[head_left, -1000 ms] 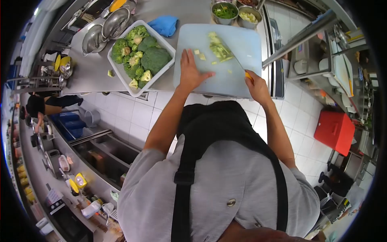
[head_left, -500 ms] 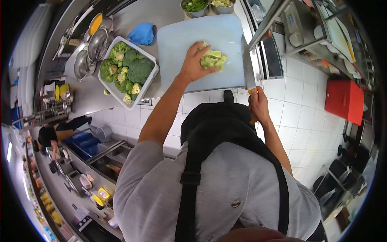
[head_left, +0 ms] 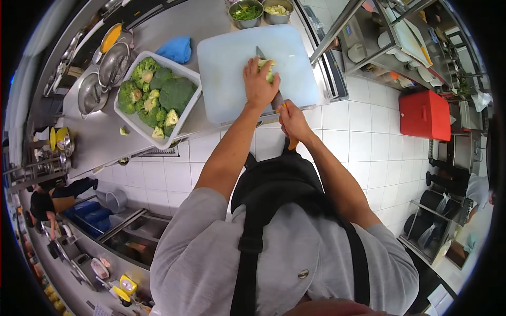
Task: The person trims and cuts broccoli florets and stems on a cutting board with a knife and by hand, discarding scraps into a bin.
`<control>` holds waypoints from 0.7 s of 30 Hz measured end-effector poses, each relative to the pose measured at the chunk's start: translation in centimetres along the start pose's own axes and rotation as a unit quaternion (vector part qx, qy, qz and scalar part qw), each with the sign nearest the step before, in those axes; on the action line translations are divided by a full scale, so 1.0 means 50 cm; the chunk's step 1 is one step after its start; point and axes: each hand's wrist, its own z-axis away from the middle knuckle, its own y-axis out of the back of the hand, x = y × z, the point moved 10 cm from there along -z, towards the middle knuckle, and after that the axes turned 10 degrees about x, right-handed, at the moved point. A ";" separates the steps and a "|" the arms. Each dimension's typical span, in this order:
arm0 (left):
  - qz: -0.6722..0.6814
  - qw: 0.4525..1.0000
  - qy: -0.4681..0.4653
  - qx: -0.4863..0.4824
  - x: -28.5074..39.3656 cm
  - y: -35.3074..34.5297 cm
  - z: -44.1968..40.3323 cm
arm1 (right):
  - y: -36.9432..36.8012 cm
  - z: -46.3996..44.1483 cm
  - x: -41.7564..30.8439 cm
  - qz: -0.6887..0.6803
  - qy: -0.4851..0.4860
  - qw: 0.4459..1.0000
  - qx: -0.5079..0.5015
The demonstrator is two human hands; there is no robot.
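Observation:
A pale translucent cutting board (head_left: 226, 58) lies on the steel counter. Pale green vegetable pieces (head_left: 269, 77) are on it, partly covered by my left hand (head_left: 260, 84), whose fingers are spread over them. My right hand (head_left: 294, 122) grips the orange handle of a knife (head_left: 277, 100). The blade lies over the board, passing beside and partly behind my left hand, with its tip pointing away from me. Left of the board, a white tray (head_left: 183, 117) holds broccoli (head_left: 175, 95).
A blue cloth (head_left: 175, 49) lies behind the tray. Metal bowls (head_left: 246, 15) of cut vegetables stand beyond the board. Strainers (head_left: 92, 94) sit at the left. A red box (head_left: 425, 115) stands on the floor at right. Another person (head_left: 47, 205) is at the far left.
The knife has moved from the board's right edge in to the vegetable pieces. My left hand stays over the pieces, which are now more covered. The camera view has shifted.

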 end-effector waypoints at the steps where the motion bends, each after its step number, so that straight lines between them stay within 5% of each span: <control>1: 0.014 0.998 0.018 0.054 -0.018 0.014 0.005 | -0.018 -0.007 0.004 -0.008 0.003 1.000 -0.024; 3: 0.033 0.983 0.050 0.171 -0.033 0.057 0.005 | -0.045 -0.013 0.010 -0.030 -0.004 0.998 -0.059; 6: 0.099 0.957 0.172 0.212 -0.075 0.077 0.008 | -0.046 -0.017 -0.019 0.005 0.050 0.995 -0.091; 10: 0.134 0.930 0.176 0.292 -0.029 0.093 0.033 | 0.021 0.008 -0.051 0.068 0.076 0.988 -0.118; 14: 0.173 0.910 0.265 0.267 0.144 0.040 0.065 | 0.198 0.088 -0.090 0.150 0.194 0.967 -0.065; 21: 0.209 0.935 0.250 0.138 0.479 -0.233 0.087 | 0.581 0.183 -0.053 0.209 0.032 0.976 0.045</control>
